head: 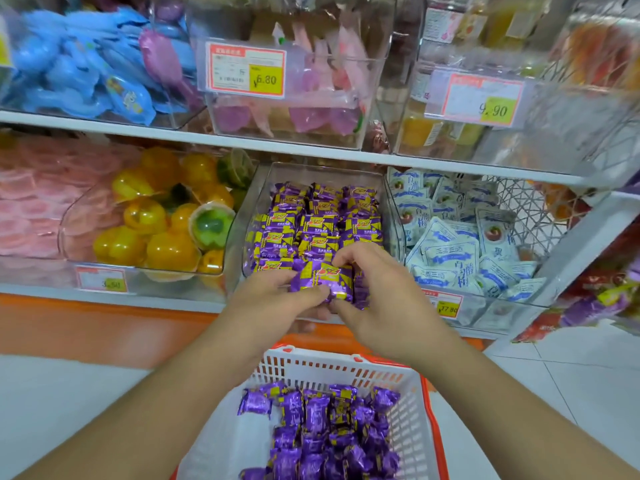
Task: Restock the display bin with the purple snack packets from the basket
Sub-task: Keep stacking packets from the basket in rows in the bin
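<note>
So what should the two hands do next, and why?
Probably press the purple snack packet, gripped by the left hand and right hand, down into the clear plastic display bin's front row; rows behind look full, and the white basket holds more.

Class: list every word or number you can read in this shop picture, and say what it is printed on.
"6.80": price tag on the upper pink bin.
"9.90": price tag on the upper right bin.
"17.80", likely: price tag beside the right hand.
Lower left tag: blurred.
Purple packets' print: unreadable.

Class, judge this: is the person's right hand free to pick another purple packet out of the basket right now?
Probably not yet: the right hand and left hand both grip a packet at the bin.
</note>
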`<state>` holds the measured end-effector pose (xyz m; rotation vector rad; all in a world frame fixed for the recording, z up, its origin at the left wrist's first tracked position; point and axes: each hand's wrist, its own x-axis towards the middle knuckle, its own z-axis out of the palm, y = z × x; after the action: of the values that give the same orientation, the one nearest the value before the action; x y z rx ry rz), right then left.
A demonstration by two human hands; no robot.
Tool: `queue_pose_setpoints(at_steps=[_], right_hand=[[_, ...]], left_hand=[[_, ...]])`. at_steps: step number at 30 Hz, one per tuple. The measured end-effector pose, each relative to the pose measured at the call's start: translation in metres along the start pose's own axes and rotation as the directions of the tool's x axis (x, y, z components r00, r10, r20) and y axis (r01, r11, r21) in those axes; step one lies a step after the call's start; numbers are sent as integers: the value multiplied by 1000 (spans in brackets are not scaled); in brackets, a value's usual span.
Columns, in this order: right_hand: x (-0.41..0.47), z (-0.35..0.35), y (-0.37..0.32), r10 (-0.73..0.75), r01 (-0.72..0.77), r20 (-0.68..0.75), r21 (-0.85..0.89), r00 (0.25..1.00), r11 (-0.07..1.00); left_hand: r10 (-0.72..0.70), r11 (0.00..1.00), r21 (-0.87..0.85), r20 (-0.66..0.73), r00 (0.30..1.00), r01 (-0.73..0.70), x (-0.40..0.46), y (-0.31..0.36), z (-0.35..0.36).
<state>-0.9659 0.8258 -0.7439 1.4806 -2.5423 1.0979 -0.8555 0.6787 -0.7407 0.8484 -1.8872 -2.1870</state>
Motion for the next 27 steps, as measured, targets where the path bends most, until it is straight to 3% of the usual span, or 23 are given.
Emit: queue_pose_setpoints(at_steps=[3, 5, 7, 8, 11, 15, 21, 27], right_hand=[[15, 6, 10, 2, -3, -44, -36, 999, 999], [25, 13, 18, 1, -5, -47, -93, 999, 996], [32, 23, 25, 7, -13, -45, -146, 999, 989], [34, 27, 28, 8, -16, -43, -172, 999, 985], [34, 37, 37, -9, 0, -35, -245, 999, 970], [32, 36, 38, -67, 40, -83, -296, 994, 954], [18, 26, 32, -24, -15, -104, -359, 994, 933], [0, 28, 29, 64, -53, 13, -403, 998, 914]], left_hand=[[163, 962, 243, -160, 974, -122, 18, -4, 2], [416, 800, 552, -227, 881, -236, 29, -9, -5], [622, 532, 779, -93, 777, -333, 34, -13, -11], [658, 416, 833, 0, 753, -364, 34, -16, -12], [629, 233, 871, 203, 750, -432, 33, -26, -8], [534, 155, 876, 314, 785, -457, 32, -37, -5], [518, 142, 883, 318, 794, -446, 32, -41, -6], [463, 130, 885, 345, 817, -447, 32, -43, -9]])
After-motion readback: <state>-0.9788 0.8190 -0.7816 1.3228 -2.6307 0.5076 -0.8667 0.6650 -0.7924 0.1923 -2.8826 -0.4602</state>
